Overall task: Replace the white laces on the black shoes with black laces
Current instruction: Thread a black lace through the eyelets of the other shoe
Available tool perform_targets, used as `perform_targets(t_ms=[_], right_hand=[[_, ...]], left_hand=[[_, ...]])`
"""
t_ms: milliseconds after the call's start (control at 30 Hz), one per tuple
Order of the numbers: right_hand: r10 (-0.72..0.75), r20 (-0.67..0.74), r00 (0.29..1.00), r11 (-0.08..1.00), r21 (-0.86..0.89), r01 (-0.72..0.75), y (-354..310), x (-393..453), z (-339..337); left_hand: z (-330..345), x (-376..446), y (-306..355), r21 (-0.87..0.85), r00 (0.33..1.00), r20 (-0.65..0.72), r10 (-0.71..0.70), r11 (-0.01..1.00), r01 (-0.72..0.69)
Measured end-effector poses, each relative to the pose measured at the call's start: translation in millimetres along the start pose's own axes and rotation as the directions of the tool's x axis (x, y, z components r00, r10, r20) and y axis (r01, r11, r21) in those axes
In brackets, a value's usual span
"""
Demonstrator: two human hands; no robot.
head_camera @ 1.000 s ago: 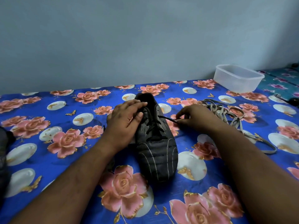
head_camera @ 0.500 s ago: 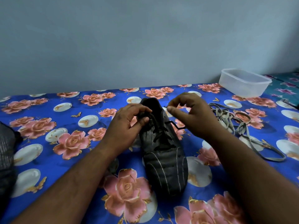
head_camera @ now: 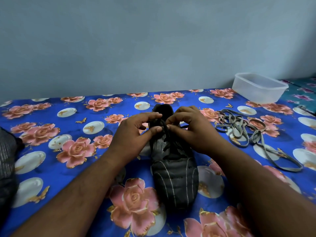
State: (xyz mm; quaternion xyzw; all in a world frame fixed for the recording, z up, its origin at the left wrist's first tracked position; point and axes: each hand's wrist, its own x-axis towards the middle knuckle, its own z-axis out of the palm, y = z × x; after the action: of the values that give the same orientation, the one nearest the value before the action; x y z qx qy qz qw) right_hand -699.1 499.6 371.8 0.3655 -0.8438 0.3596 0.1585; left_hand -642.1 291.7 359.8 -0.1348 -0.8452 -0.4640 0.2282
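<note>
A black shoe [head_camera: 174, 182] with thin pale stripes lies on the flowered blue cloth, toe toward me. A black lace [head_camera: 171, 147] is threaded through its eyelets. My left hand [head_camera: 135, 134] and my right hand [head_camera: 189, 129] meet over the shoe's upper eyelets, and each pinches a strand of the black lace between thumb and fingers. The removed white laces [head_camera: 239, 129], greyish in this light, lie in a loose tangle to the right of the shoe. Part of a second dark shoe [head_camera: 6, 156] shows at the left edge.
A clear plastic container [head_camera: 259, 88] stands at the back right near the wall. The blue flowered cloth [head_camera: 68, 147] covers the whole surface. A plain grey-blue wall rises right behind it.
My right hand has come in from the right side of the shoe to meet the left hand above the eyelets. Both now pinch the black lace close together.
</note>
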Motion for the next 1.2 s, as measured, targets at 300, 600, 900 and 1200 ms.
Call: perform_targets(t_ms=[300,600,900,1200], right_hand=[[0.113,0.109,0.988,0.955,0.263,-0.138,1,0,-1],[0.192,0.063,0.979,0.955,0.216,-0.201,27,0,-14],[0.220,0.079,0.972,0.942,0.242,-0.233,29,-2,-10],[0.241,0.086,0.967,0.927,0.274,-0.255,28,-2,-8]], left_hand=[[0,0,7,0.059,0.995,-0.092,0.044,0.998,-0.039],[-18,2,-2,-0.269,0.950,-0.007,-0.314,0.915,0.300],[-45,7,-37,-0.178,0.782,-0.367,-0.504,0.863,0.472],[-8,-6,-13,0.204,0.999,0.044,-0.032,0.979,0.022]])
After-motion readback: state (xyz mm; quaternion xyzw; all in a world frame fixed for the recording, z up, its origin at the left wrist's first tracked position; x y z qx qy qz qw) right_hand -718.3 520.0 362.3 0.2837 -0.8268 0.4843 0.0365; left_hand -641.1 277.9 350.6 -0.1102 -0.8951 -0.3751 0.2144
